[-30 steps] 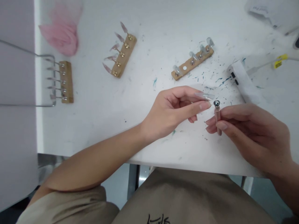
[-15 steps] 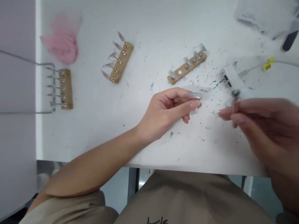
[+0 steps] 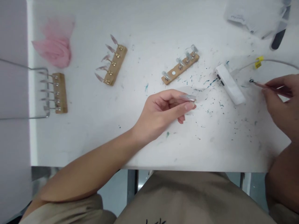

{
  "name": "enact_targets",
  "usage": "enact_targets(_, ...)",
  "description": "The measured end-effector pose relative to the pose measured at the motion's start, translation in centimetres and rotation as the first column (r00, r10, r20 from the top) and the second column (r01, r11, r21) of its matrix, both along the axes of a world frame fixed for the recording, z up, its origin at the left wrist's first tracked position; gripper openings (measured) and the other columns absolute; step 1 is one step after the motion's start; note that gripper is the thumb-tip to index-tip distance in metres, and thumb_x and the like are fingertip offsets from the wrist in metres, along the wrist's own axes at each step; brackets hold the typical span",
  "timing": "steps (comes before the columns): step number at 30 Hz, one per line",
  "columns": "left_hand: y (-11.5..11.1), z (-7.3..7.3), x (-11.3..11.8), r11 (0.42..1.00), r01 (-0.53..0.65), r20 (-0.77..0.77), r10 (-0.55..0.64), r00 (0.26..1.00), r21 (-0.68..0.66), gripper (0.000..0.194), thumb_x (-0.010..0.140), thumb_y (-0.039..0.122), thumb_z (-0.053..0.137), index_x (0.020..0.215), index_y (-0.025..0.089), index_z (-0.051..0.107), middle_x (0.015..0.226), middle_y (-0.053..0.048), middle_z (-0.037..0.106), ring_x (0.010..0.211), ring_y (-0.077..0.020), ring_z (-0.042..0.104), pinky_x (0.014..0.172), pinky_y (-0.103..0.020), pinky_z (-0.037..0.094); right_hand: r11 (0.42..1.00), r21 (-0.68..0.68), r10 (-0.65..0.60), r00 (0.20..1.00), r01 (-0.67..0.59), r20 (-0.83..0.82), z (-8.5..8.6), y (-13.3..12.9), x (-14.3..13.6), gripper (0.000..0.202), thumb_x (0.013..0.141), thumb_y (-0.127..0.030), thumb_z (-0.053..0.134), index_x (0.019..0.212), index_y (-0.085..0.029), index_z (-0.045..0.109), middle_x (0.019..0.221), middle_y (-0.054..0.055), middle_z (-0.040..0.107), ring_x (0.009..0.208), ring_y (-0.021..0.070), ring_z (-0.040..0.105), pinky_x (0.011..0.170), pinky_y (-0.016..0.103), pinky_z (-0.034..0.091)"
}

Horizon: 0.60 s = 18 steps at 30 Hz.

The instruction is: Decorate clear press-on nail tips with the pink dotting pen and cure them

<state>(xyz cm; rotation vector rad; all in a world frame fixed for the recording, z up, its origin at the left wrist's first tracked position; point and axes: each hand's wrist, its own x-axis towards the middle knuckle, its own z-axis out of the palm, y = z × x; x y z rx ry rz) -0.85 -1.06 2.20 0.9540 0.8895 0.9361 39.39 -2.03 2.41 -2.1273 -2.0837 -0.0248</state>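
Note:
Near the middle of the white table, my left hand is closed in a pinch on a silvery nail tip. At the right edge my right hand grips a thin tool with a small dark round end pointing left. Between the hands lies a white device with a grey cable. Above my left hand, a wooden stand holds several silvery nail tips on metal pegs.
Two more wooden stands with pinkish tips stand to the left. Beside them are pink cloth and a metal wire frame. A plastic packet and a dark-ended tool lie at the upper right. Blue-green specks dot the table.
My right hand has moved right and up with the tool, uncovering the lower end of the white device. My left hand keeps its pinch. The whole view has shifted slightly.

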Motion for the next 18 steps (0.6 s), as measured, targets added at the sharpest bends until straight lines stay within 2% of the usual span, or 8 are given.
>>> enact_targets(3, 0.0, 0.1, 0.0, 1.0, -0.003, 0.016, 0.003, 1.0, 0.0, 0.036, 0.087, 0.051, 0.123, 0.094, 0.028, 0.096, 0.094, 0.001, 0.095, 0.06, -0.0083, 0.074, 0.063, -0.025, 0.072, 1.0, 0.007, -0.026, 0.995, 0.026, 0.096, -0.1, 0.1, -1.1, 0.061, 0.108, -0.065, 0.063, 0.14, -0.022, 0.091, 0.128, 0.005, 0.078, 0.091, 0.0043, 0.045, 0.088, 0.021, 0.027)
enact_targets(5, 0.0, 0.1, 0.0, 1.0, -0.004, 0.03, 0.004, 1.0, 0.002, 0.033, 0.088, 0.048, 0.122, 0.095, 0.028, 0.097, 0.094, 0.001, 0.095, 0.06, -0.0079, 0.073, 0.064, -0.025, 0.072, 1.0, 0.01, -0.026, 0.99, 0.025, 0.141, 0.0, 0.1, -1.4, 0.065, 0.111, -0.069, 0.058, 0.141, -0.022, 0.091, 0.132, 0.005, 0.079, 0.091, 0.0058, 0.044, 0.087, 0.021, 0.025)
enact_targets(10, 0.1, 0.0, -0.1, 1.0, -0.002, 0.024, 0.002, 1.0, -0.006, 0.034, 0.087, 0.049, 0.123, 0.096, 0.028, 0.097, 0.095, 0.0, 0.095, 0.062, -0.0092, 0.075, 0.065, -0.026, 0.073, 0.987, 0.146, 0.074, 0.996, -0.067, -0.044, 0.8, -0.4, -3.7, 0.06, 0.124, -0.067, 0.059, 0.156, -0.027, 0.089, 0.131, 0.007, 0.078, 0.119, 0.0088, 0.07, 0.092, 0.02, 0.038)
enact_targets(11, 0.2, -0.1, 0.0, 1.0, 0.003, 0.026, -0.003, 1.0, -0.008, 0.035, 0.086, 0.049, 0.123, 0.095, 0.028, 0.097, 0.095, 0.0, 0.095, 0.063, -0.0095, 0.076, 0.064, -0.025, 0.073, 0.98, 0.164, 0.128, 0.988, -0.113, -0.082, 0.7, -0.6, -4.6, 0.057, 0.126, -0.066, 0.06, 0.151, -0.025, 0.09, 0.124, 0.007, 0.078, 0.112, 0.0061, 0.071, 0.092, 0.02, 0.042)
enact_targets(12, 0.2, 0.0, 0.0, 1.0, 0.011, 0.03, -0.01, 0.999, -0.009, 0.036, 0.085, 0.049, 0.124, 0.095, 0.027, 0.097, 0.093, 0.0, 0.094, 0.063, -0.0098, 0.076, 0.064, -0.025, 0.073, 0.965, 0.197, 0.187, 0.981, -0.172, -0.056, 0.3, -0.6, -5.5, 0.06, 0.128, -0.068, 0.058, 0.15, -0.021, 0.089, 0.121, 0.009, 0.076, 0.107, 0.006, 0.069, 0.095, 0.021, 0.045)
enact_targets(14, 0.2, 0.1, 0.0, 1.0, 0.017, 0.04, -0.016, 0.999, -0.01, 0.037, 0.083, 0.048, 0.125, 0.095, 0.027, 0.097, 0.091, 0.0, 0.093, 0.064, -0.0102, 0.077, 0.063, -0.023, 0.072, 0.923, 0.251, 0.287, 0.956, -0.292, 0.056, -0.9, -0.6, -7.1, 0.075, 0.127, -0.082, 0.056, 0.153, -0.017, 0.085, 0.123, 0.013, 0.074, 0.119, 0.0141, 0.069, 0.101, 0.026, 0.049)
enact_targets(16, 0.2, 0.3, 0.1, 1.0, 0.006, 0.037, -0.005, 0.999, -0.016, 0.037, 0.082, 0.048, 0.125, 0.093, 0.026, 0.097, 0.09, 0.0, 0.092, 0.064, -0.0099, 0.077, 0.063, -0.022, 0.072, 0.918, 0.261, 0.283, 0.954, -0.299, 0.096, -2.3, -0.2, -7.9, 0.09, 0.127, -0.092, 0.046, 0.156, -0.015, 0.082, 0.132, 0.016, 0.073, 0.124, 0.02, 0.069, 0.107, 0.032, 0.055)
enact_targets(18, 0.2, 0.5, 0.2, 1.0, -0.01, 0.023, 0.011, 1.0, -0.027, 0.038, 0.082, 0.049, 0.125, 0.092, 0.025, 0.096, 0.091, 0.0, 0.093, 0.064, -0.0089, 0.077, 0.065, -0.022, 0.072, 0.928, 0.235, 0.277, 0.957, -0.289, 0.082, -3.3, 0.3, -7.8, 0.088, 0.129, -0.088, 0.042, 0.154, -0.014, 0.082, 0.135, 0.017, 0.072, 0.125, 0.0201, 0.069, 0.11, 0.035, 0.06)
